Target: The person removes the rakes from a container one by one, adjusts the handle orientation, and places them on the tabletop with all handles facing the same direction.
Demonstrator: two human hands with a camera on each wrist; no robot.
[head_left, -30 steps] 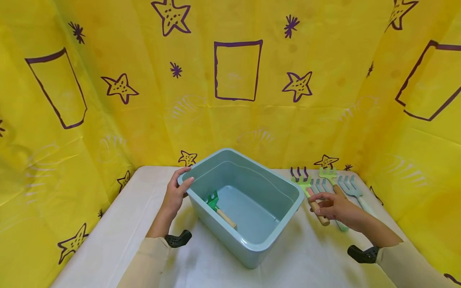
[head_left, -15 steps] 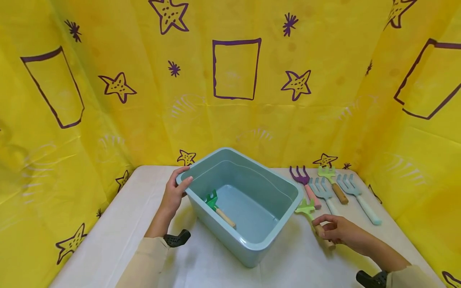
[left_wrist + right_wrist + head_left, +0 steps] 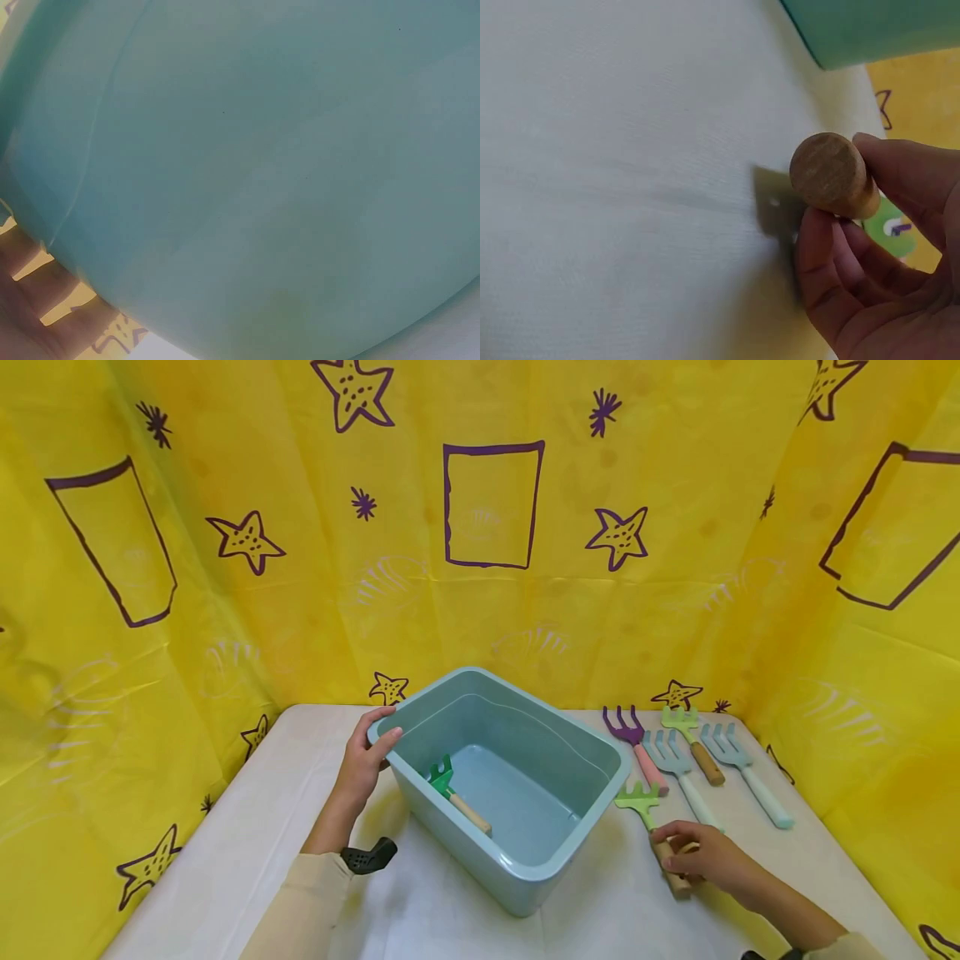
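Observation:
In the head view, my left hand [image 3: 362, 768] grips the left corner of a blue-green plastic bin [image 3: 551, 867], thumb over the rim. Inside the bin lies a small green hand rake [image 3: 442, 779] with a wooden handle. My right hand [image 3: 708, 858] pinches the wooden handle of a light green hand rake [image 3: 638, 802] to the right of the bin. The right wrist view shows the round end of that handle [image 3: 829, 171] between thumb and fingers, above the white cloth. In the left wrist view the bin wall [image 3: 262, 172] fills most of the picture.
Several other hand rakes lie at the back right: a purple one [image 3: 626, 731] with a pink handle, a light green one [image 3: 705, 762] with a wooden handle, and pale blue ones, such as the outer rake [image 3: 753, 777]. Yellow patterned sheets [image 3: 487, 618] surround the white-covered table [image 3: 285, 793].
The right hand has drawn the light green rake toward me, away from the other rakes it overlapped, uncovering the purple one. The left hand stays on the bin.

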